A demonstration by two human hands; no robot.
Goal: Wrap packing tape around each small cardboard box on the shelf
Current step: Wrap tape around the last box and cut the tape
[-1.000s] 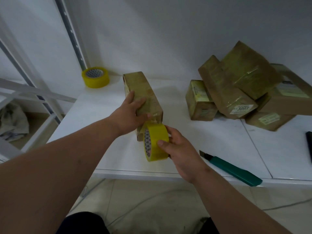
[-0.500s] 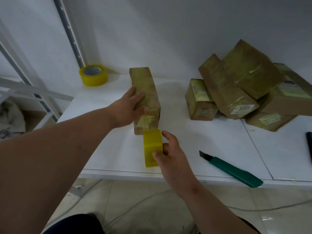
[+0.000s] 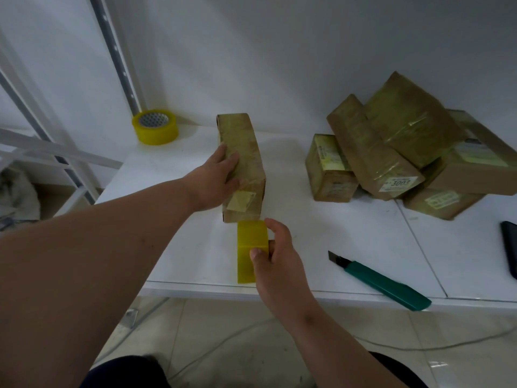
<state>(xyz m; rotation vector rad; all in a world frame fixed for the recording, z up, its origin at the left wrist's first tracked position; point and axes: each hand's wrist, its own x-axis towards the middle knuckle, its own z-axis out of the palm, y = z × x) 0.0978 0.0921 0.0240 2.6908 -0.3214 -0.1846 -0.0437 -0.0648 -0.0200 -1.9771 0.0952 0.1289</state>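
A long, narrow cardboard box (image 3: 246, 152) lies on the white shelf (image 3: 307, 236), its near end towards me and covered in glossy tape. My left hand (image 3: 215, 180) presses on its left side and top. My right hand (image 3: 275, 256) grips a yellow roll of packing tape (image 3: 249, 247), seen edge-on, right below the box's near end. A tape strip seems to run from the roll up to that end, where a folded tape patch shows.
A second yellow tape roll (image 3: 155, 127) stands at the back left by the shelf upright. A pile of taped cardboard boxes (image 3: 391, 152) fills the back right. A green utility knife (image 3: 383, 281) lies near the front edge, and a dark object (image 3: 510, 247) at the far right.
The box's near end has swung so the box lies straighter towards me. My right hand turned the roll edge-on and drew it down from the box end towards the shelf's front.
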